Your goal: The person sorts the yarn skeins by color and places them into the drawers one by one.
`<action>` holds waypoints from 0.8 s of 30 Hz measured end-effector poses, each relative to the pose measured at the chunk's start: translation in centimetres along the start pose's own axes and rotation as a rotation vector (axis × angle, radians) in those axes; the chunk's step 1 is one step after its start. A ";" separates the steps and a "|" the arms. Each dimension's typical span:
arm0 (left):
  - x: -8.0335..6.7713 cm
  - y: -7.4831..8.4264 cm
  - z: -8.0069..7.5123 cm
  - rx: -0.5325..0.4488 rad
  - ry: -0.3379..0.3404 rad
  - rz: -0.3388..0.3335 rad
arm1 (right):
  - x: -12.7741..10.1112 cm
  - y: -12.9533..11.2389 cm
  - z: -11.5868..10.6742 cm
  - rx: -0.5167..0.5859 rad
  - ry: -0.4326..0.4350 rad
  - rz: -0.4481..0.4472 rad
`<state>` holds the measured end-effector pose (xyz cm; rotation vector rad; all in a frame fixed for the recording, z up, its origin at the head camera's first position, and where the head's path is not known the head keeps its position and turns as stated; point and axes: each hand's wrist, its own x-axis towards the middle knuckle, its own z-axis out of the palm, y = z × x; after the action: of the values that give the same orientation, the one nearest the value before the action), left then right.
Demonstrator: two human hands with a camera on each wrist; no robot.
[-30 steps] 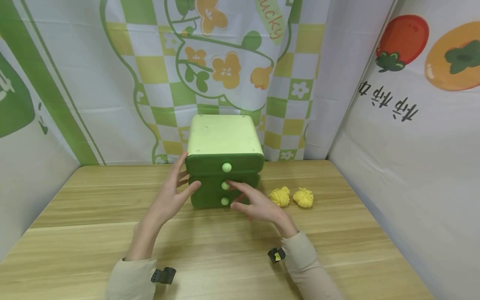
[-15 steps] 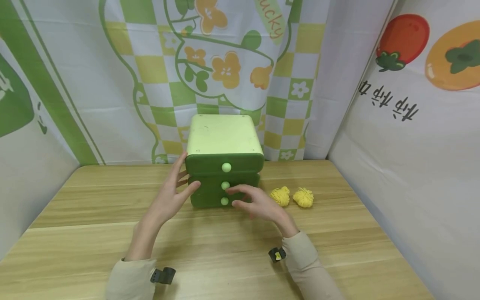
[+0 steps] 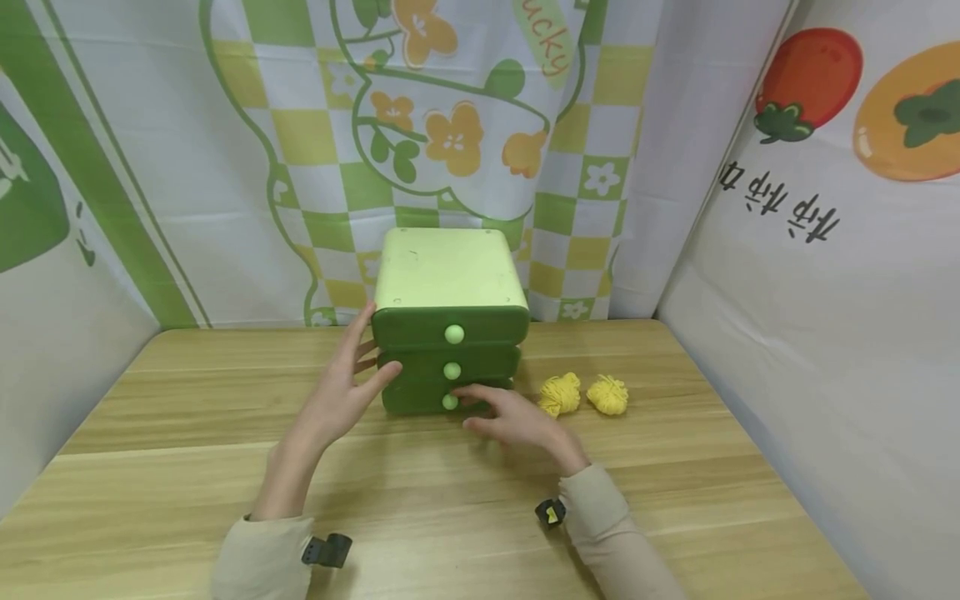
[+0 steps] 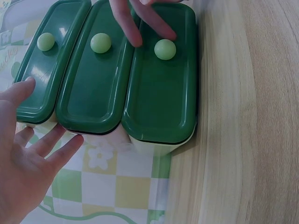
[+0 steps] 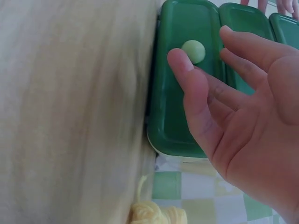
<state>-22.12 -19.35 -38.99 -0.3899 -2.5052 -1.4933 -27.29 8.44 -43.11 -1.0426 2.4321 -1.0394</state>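
I see the wooden table (image 3: 187, 433) carrying a green three-drawer cabinet (image 3: 447, 283) at its back centre, against the printed backdrop. My left hand (image 3: 341, 392) rests flat on the cabinet's left side, fingers straight and slightly spread. My right hand (image 3: 513, 419) reaches the bottom drawer (image 3: 420, 402), fingers loosely extended beside its pale knob (image 3: 449, 402), not gripping. Two yellow yarn pompoms (image 3: 583, 393) lie just right.

The right hand (image 3: 517, 421) has dropped from the middle knob to the bottom knob (image 3: 449, 402)
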 end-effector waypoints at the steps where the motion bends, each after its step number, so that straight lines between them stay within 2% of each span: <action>1: 0.0 0.0 0.0 0.000 0.001 0.001 | 0.0 0.0 0.1 0.016 -0.008 0.006; 15: 0.0 0.0 -0.1 0.005 0.014 0.013 | 0.5 0.2 1.2 0.085 -0.077 0.079; 24: 0.1 -0.1 0.0 0.016 0.016 0.022 | 0.4 0.2 1.1 0.107 -0.080 0.099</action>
<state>-22.22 -19.41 -39.08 -0.4004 -2.4913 -1.4612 -27.05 7.70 -44.00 -0.9024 2.3124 -1.0617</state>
